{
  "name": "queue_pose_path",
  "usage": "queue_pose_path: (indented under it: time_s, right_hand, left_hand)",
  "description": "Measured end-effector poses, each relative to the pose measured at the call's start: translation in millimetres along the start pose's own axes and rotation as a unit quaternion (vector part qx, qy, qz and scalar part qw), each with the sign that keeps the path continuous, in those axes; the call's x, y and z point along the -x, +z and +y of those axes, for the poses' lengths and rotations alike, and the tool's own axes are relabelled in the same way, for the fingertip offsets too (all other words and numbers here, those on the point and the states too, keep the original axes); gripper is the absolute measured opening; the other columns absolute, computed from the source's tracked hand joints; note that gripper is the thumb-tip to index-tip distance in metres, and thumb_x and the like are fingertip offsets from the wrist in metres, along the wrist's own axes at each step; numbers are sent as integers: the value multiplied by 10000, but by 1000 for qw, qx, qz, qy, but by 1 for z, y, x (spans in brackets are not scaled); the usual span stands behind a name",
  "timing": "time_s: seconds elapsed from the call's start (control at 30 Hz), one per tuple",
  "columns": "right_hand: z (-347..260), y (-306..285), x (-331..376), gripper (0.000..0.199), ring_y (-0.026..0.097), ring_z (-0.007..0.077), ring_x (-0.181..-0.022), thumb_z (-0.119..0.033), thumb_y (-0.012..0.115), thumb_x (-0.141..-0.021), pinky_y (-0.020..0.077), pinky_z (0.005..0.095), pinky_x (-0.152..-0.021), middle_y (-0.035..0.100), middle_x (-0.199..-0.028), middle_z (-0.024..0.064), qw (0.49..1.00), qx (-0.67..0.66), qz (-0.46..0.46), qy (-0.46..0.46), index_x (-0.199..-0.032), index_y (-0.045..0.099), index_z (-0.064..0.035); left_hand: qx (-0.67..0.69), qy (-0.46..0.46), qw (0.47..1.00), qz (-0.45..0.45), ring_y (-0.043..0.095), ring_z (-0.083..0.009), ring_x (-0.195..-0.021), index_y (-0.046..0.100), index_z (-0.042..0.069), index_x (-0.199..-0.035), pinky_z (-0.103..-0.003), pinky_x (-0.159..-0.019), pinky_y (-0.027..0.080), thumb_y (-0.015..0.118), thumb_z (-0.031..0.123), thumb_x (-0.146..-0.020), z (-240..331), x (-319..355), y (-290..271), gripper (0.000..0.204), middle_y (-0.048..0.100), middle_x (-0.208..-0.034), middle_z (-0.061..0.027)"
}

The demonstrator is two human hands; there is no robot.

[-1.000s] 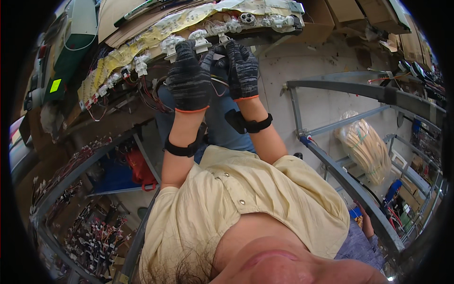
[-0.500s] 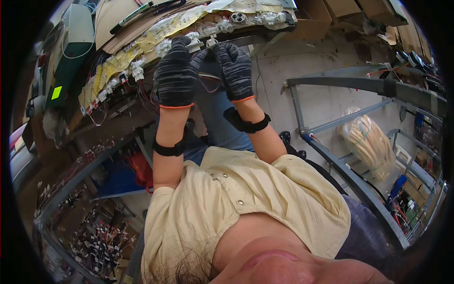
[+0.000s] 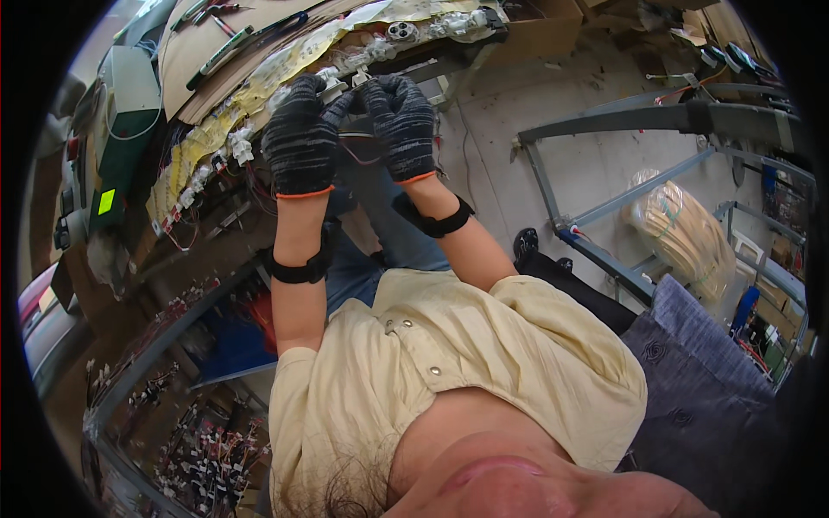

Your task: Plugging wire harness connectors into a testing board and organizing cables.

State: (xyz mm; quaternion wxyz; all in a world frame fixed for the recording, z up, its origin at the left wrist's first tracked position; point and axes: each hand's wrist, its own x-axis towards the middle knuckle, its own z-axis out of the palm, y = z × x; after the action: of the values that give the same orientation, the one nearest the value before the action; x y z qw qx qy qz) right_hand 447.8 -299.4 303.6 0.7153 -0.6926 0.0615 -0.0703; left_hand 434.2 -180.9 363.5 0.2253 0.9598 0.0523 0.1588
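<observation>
My two hands, in dark grey striped gloves with orange cuffs, work close together at the near edge of the bench. My left hand (image 3: 300,142) has its fingers bent in beside a white plastic connector piece (image 3: 332,84). Fingers curled, my right hand (image 3: 402,129) touches a small white connector (image 3: 361,78) with its fingertips. Whatever lies pinched in either hand is hidden by the gloves. Thin wires (image 3: 358,154) hang between the wrists. A row of white connector fixtures (image 3: 241,147) follows the bench edge, along a strip of yellowed paper (image 3: 268,91).
Pens (image 3: 223,56) and small tools lie on brown cardboard (image 3: 285,30) behind the fixtures. A green box-shaped device (image 3: 121,129) stands at the left. Wire bundles (image 3: 211,457) hang at lower left. Metal frames (image 3: 622,129), a bagged cream bundle (image 3: 678,229) and another person's grey-purple clothing (image 3: 699,354) are at right.
The view has shifted, so bench and hands appear slightly further left. More grey-purple clothing shows at right. Both hands keep nearly the same pose at the connectors.
</observation>
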Motion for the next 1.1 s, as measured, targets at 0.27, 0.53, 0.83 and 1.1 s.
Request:
queue_pose_path:
  time_s: [0.27, 0.53, 0.83, 1.1]
  right_hand:
    - [-6, -5, -1, 170, 626, 143, -676, -144, 647, -852, 491, 286, -639, 671, -767, 116, 1000, 10, 7, 8, -884, 623, 22]
    - [2, 1, -1, 159, 596, 128, -643, -139, 651, -854, 481, 284, -621, 662, -752, 101, 999, -47, 1, 20, -883, 626, 16]
    - [1, 4, 2, 168, 602, 108, -661, -163, 660, -852, 489, 289, -624, 659, -749, 72, 998, -52, 23, 26, -875, 611, -3]
    - [-7, -13, -15, 282, 622, 331, -668, -257, 699, -803, 481, 387, -621, 643, -736, 163, 990, 104, -13, -89, -865, 591, -4]
  left_hand:
    - [9, 20, 1000, -8, 646, -304, -754, 629, 37, -970, -387, -680, 507, 733, 289, -760, 2, 0, -3, 344, 660, -840, -153]
    - [16, 16, 1000, -13, 648, -300, -756, 629, 34, -971, -382, -679, 509, 730, 276, -765, 0, -1, -1, 334, 661, -837, -154]
    - [18, 30, 999, -16, 647, -300, -769, 630, 32, -991, -383, -684, 506, 729, 281, -767, -1, 2, -6, 349, 662, -841, -149]
    - [27, 61, 998, 9, 627, -342, -830, 624, 52, -1021, -403, -734, 488, 710, 369, -771, -8, 0, 0, 413, 662, -880, -158]
